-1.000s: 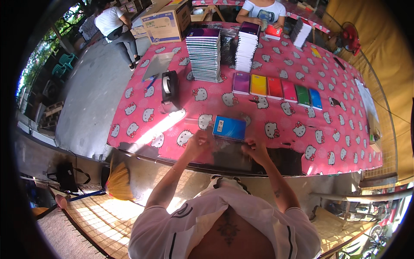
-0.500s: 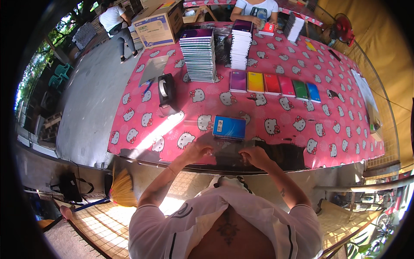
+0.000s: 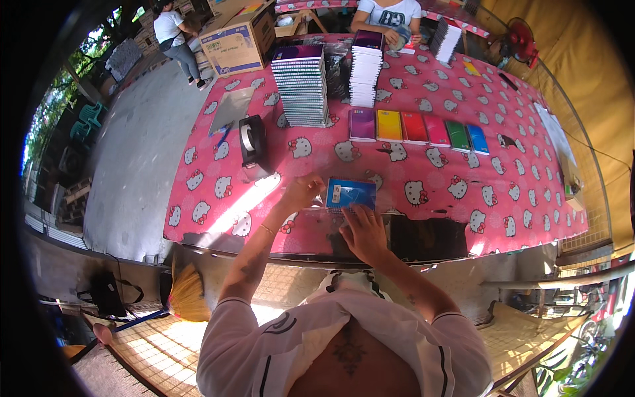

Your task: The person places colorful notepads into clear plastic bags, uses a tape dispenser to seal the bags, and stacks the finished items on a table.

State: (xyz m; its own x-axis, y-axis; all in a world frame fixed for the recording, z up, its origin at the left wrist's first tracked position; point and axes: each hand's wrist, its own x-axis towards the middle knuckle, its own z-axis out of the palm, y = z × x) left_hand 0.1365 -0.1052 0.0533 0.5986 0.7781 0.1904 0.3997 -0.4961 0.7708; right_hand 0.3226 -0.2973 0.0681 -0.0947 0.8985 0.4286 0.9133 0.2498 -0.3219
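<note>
A short stack of blue spiral notebooks lies in front of me, close to the table's near edge. My right hand rests on its near side, fingers stretched out flat over the cover and spiral edge. Just left of the stack, my left hand is closed in a pinch. A shiny bit of clear plastic film shows at those fingertips, though its full extent is hard to make out. Left of the hands stands a black tape dispenser with a roll in it.
Beyond are a tall stack of spiral notebooks, another stack, and a row of coloured notebooks. A cardboard box stands at the far left. A person sits opposite; another person stands on the floor beyond.
Both hands have moved forward from the table edge. The left has come up beside the notebook stack, and the right has opened and settled on its near side.
</note>
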